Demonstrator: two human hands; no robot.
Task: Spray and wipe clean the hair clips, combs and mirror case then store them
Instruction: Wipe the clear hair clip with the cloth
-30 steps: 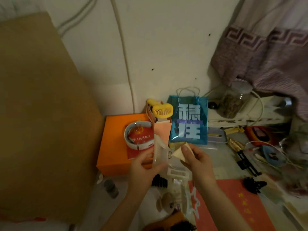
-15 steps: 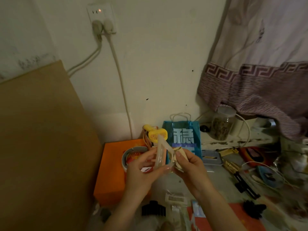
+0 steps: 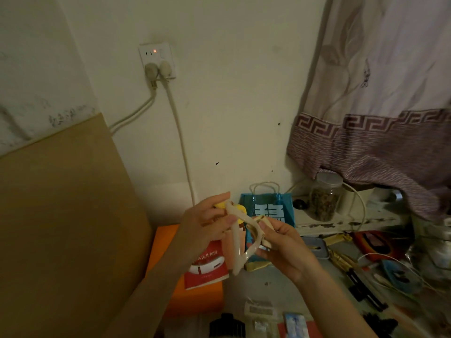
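My left hand point(image 3: 207, 228) grips a large cream hair clip point(image 3: 236, 247) by its upper end, holding it raised in front of the wall. My right hand point(image 3: 280, 245) pinches a small folded beige wipe point(image 3: 264, 223) against the clip's right arm. A black claw clip point(image 3: 227, 325) lies on the surface at the bottom edge. Another black clip point(image 3: 380, 325) lies at the lower right, and a long black clip point(image 3: 363, 289) lies further right.
An orange box point(image 3: 168, 242) with a red booklet point(image 3: 207, 267) stands behind my left hand. A blue gift bag point(image 3: 268, 206), a glass jar point(image 3: 324, 198) and cables stand by the wall. A brown board point(image 3: 61, 228) fills the left. Small packets point(image 3: 261, 311) lie below.
The view has tilted up, showing more wall and the socket. Both hands have lifted the cream clip higher, and the wipe has stayed pressed on it.
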